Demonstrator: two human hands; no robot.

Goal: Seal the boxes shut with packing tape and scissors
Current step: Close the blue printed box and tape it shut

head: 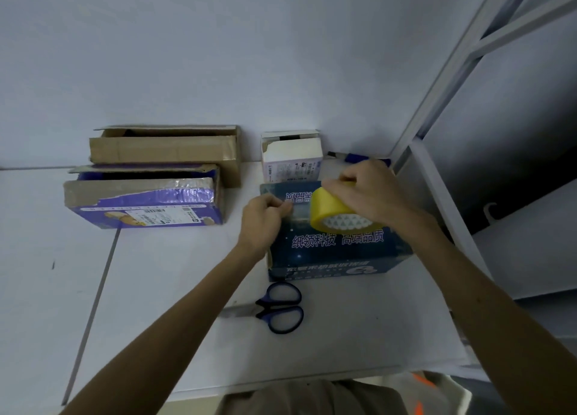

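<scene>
Tape roll (335,216), yellow, is held by the right grip (368,196), whose fingers are curled over its top. It is kept low over the far half of the dark blue box (337,255), with its open core turned toward the person. A short strip of tape (301,208), hard to make out, appears to be drawn leftward from the roll. Its end is pinched between thumb and fingers of the left grip (265,218) at the box's left edge. The strip's long axis is thus laid left to right across the lid, roll on the right, free end on the left. Whether the strip touches the lid cannot be told. The scissors (281,308) are lying on the counter (359,336) just in front of the box's near face, handles to the right and blades to the left. They are judged nearer to the left grip, yet that grip is occupied by the tape end. A cut would best be made close beside the roll once the strip is pressed down.
</scene>
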